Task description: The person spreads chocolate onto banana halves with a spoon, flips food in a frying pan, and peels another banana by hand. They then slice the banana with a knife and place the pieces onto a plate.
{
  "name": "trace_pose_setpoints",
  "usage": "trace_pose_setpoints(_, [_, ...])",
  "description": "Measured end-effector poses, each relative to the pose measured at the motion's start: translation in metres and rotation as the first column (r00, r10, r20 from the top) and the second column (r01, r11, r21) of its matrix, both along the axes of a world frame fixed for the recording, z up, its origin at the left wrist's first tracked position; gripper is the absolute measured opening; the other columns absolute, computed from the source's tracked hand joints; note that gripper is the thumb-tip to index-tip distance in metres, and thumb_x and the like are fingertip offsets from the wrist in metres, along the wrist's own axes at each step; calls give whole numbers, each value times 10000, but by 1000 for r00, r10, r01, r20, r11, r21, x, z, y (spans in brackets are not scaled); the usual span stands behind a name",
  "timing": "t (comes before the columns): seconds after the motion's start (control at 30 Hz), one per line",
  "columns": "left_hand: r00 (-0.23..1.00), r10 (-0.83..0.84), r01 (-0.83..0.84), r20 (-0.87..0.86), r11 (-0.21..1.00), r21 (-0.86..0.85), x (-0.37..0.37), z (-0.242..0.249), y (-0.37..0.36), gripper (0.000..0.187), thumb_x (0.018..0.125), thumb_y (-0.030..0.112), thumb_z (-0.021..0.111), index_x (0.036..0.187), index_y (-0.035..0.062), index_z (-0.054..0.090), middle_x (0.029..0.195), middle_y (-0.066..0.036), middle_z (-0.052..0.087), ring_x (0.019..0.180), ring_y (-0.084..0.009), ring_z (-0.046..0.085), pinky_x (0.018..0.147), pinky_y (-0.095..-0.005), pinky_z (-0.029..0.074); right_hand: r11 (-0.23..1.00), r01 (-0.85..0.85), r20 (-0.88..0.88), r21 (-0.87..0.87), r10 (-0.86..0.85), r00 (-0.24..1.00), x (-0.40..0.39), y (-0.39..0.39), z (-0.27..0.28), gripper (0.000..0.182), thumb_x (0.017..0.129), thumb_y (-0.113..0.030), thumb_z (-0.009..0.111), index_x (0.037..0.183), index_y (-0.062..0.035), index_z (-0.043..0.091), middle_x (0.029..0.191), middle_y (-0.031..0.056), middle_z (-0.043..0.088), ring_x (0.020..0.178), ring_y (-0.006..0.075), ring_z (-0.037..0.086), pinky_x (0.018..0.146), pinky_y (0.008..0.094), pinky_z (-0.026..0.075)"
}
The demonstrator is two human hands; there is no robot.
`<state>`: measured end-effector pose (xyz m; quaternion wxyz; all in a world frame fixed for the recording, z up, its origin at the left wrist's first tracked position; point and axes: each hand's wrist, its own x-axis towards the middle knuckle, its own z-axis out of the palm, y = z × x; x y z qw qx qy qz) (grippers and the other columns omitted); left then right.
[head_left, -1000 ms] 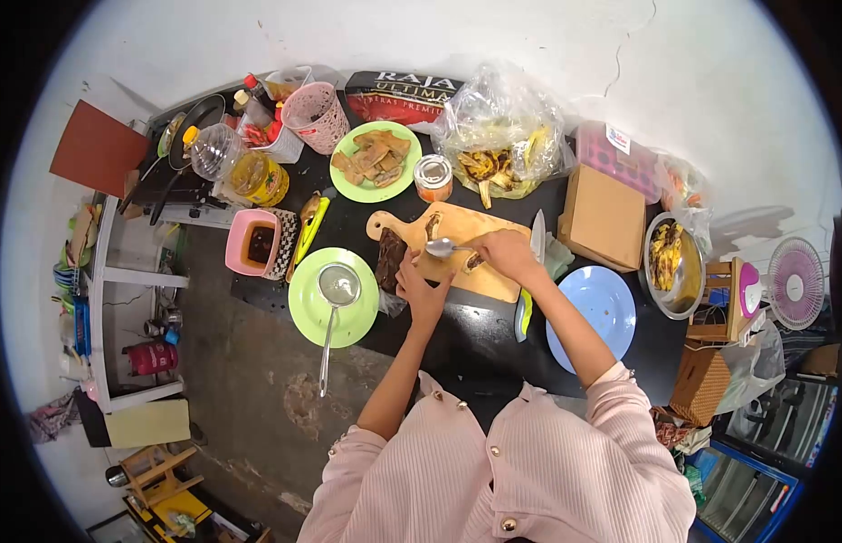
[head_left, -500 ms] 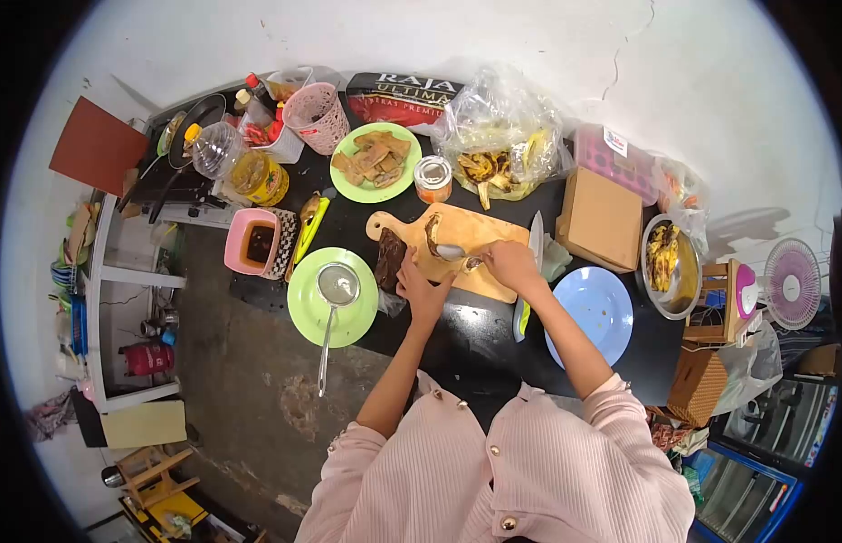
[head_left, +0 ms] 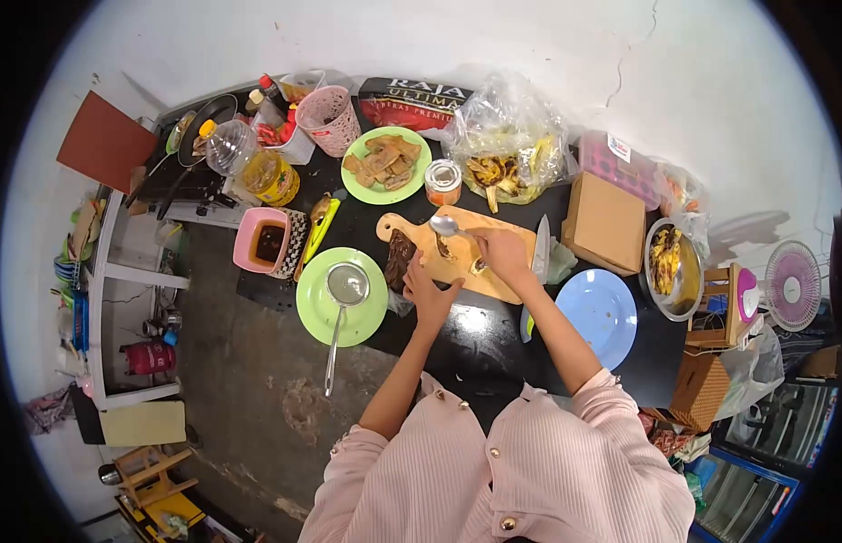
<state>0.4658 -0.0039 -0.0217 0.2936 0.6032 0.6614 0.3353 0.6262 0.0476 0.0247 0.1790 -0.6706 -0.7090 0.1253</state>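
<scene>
Low in the middle of the frame, we see a pink shirt (head_left: 493,452). To its upper right is a blue plate (head_left: 594,312), and to its upper left a sieve (head_left: 347,284) sits on a green plate (head_left: 314,317). In the middle, the left hand (head_left: 430,294) has its fingers against a dark brown lump (head_left: 399,257); we cannot tell if its grip squeezes. The right hand (head_left: 504,253) has its grip around the handle of a spoon (head_left: 445,226). Its round end is at the top side of a wooden board (head_left: 493,284) on the black surface (head_left: 651,362). Farther back, near the top middle, we see brown slices (head_left: 385,163), a can (head_left: 443,188) and a clear bag (head_left: 507,122).
</scene>
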Motion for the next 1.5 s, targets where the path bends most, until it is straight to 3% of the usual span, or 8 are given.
trace_pose_setpoints(0.2, [1000, 7, -7, 14, 1000, -1, -8, -1, -2, 964, 607, 253, 822, 1363, 55, 258, 1297, -116, 388, 1175, -291, 331, 983, -489, 202, 999, 24, -112, -35, -27, 993, 5, -37, -16, 269, 828, -167, 523, 1022, -228, 699, 749, 92, 665, 658, 283, 638, 598, 395, 503])
trace_pose_setpoints(0.33, [1000, -16, 16, -9, 1000, -23, -10, -4, -3, 966, 609, 267, 817, 1367, 63, 254, 1311, -120, 376, 1201, -304, 313, 988, -501, 187, 992, 49, -15, -114, -51, 999, 14, -44, -1, 246, 835, -196, 537, 1014, -220, 703, 759, 100, 669, 671, 285, 643, 607, 395, 502])
trace_pose_setpoints(0.6, [987, -163, 160, -13, 981, -111, -8, -7, 3, 962, 660, 224, 773, 1403, 50, 187, 1395, -144, 316, 1286, -302, 235, 991, -549, 140, 995, 87, -36, 51, -85, 996, -5, -17, -4, 247, 859, -201, 515, 1038, -180, 684, 699, 134, 640, 651, 289, 632, 592, 402, 486])
trace_pose_setpoints(0.67, [986, -168, 165, -5, 976, -140, -8, -6, 2, 983, 676, 232, 760, 1418, 38, 146, 1392, -154, 318, 1288, -304, 226, 985, -569, 125, 993, 114, 8, -39, -114, 993, -4, -21, -9, 260, 844, -182, 527, 1054, -193, 679, 727, 138, 644, 653, 299, 629, 597, 407, 489])
trace_pose_setpoints(1.07, [985, -174, 172, -5, 978, -117, -9, -12, 2, 991, 686, 236, 744, 1427, 23, 120, 1423, -164, 266, 1287, -320, 205, 978, -579, 130, 984, 168, -41, 53, -166, 985, 4, -14, -20, 241, 855, -175, 543, 1050, -187, 685, 719, 167, 632, 646, 323, 623, 581, 415, 484])
trace_pose_setpoints(1.27, [981, -193, 193, -1, 978, -85, -9, -14, 1, 992, 683, 238, 744, 1427, 28, 122, 1417, -156, 270, 1282, -315, 212, 976, -571, 139, 971, 209, 2, -112, -210, 978, 5, -22, -4, 247, 887, -212, 485, 1015, -192, 695, 733, 147, 650, 638, 294, 639, 585, 403, 501])
trace_pose_setpoints(1.33, [983, -182, 181, -3, 977, -112, -9, -10, 1, 986, 686, 238, 747, 1427, 34, 130, 1417, -149, 272, 1286, -314, 206, 975, -572, 137, 981, 193, -13, 10, -193, 981, 10, -23, -12, 235, 893, -227, 483, 988, -180, 693, 738, 148, 651, 639, 306, 636, 583, 412, 498])
trace_pose_setpoints(1.5, [981, -191, 192, 29, 980, -50, -15, -11, -6, 954, 693, 246, 758, 1415, 57, 162, 1407, -147, 272, 1298, -316, 178, 969, -597, 124, 935, 355, -120, -17, -354, 928, 39, -30, 9, 212, 900, -233, 486, 1002, -116, 630, 776, 159, 653, 729, 349, 628, 642, 442, 486])
